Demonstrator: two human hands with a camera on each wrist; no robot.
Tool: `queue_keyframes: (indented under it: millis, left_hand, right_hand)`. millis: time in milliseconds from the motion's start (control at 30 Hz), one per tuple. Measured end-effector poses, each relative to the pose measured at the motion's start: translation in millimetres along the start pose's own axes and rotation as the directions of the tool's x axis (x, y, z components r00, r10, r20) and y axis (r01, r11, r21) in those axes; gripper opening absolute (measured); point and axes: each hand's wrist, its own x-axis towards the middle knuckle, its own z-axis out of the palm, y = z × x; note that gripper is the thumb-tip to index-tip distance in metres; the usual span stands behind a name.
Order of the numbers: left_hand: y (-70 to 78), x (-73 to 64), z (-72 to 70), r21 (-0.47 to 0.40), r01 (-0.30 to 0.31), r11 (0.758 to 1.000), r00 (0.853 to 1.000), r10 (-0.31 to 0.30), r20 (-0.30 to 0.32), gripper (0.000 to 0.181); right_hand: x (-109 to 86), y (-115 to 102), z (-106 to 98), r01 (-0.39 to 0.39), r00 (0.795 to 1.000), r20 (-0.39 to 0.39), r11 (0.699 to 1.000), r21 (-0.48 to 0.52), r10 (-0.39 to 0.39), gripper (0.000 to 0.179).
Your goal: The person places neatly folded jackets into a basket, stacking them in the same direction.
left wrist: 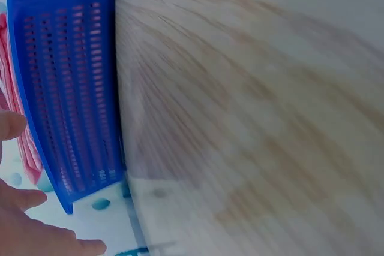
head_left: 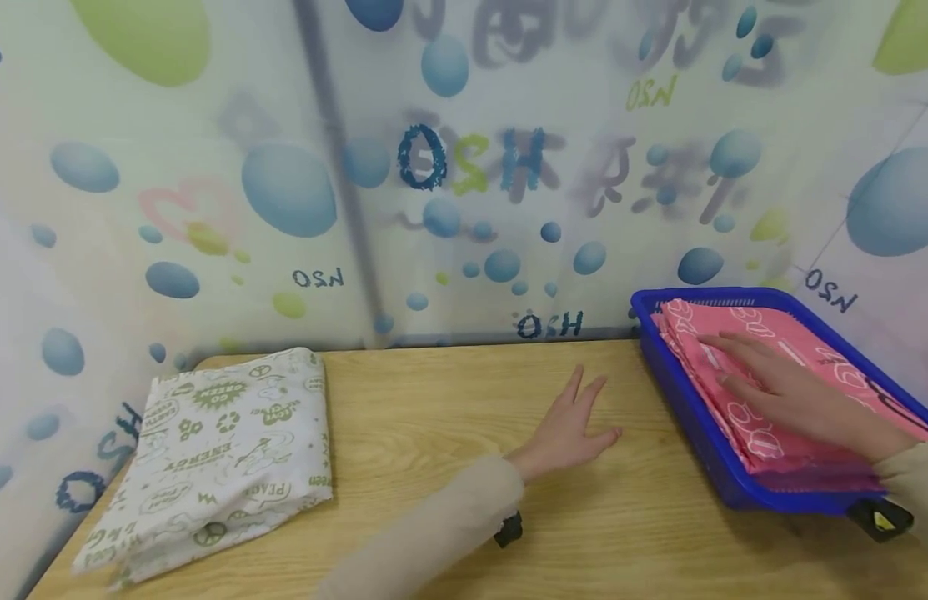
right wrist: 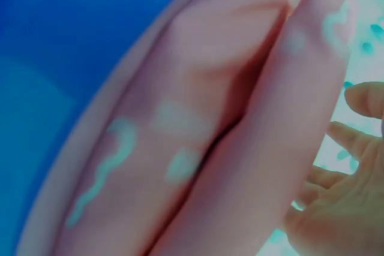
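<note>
In the head view, a pink folded cloth (head_left: 779, 375) with white print lies in a blue plastic basket (head_left: 696, 433) at the right. My right hand (head_left: 794, 392) is over that cloth with fingers extended; whether it presses on it I cannot tell. The right wrist view shows the cloth's thick folds (right wrist: 222, 118) close up, with the right hand (right wrist: 354, 184) beyond them. My left hand (head_left: 564, 433) is held out above the table, fingers spread, holding nothing. In the left wrist view its fingers (left wrist: 24, 199) appear left of and below the slotted basket side (left wrist: 72, 88).
A white folded cloth (head_left: 231, 458) with green print lies at the table's left end. The wooden table (head_left: 433, 400) meets a wall covering (head_left: 448, 242) with blue bubbles and lettering at the back. A black strap piece with a yellow mark (head_left: 881, 518) shows near the right sleeve.
</note>
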Motion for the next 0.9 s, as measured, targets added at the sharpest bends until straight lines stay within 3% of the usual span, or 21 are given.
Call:
queue_keyframes:
  millis: [267,533,900]
  left_hand:
    - [-22.3,-17.0,-13.7,-0.019,0.034,0.999,0.999,-0.033,0.018,0.066]
    - [-43.3,-33.9,-30.5,0.006,0.060,0.998,0.998,-0.060,0.015,0.066]
    - [-56.4,-56.8,-51.7,0.032,0.070,0.997,0.997,-0.070,0.013,0.065]
  right_hand:
    - [18.6,-30,17,0.059,0.998,0.014,0.998,0.007,-0.059,0.051]
    - [27.1,-60,30,0.057,0.991,0.115,0.997,0.045,-0.062,0.049]
    - [39.5,-78,64,0.106,0.981,0.148,0.988,0.107,-0.122,0.047]
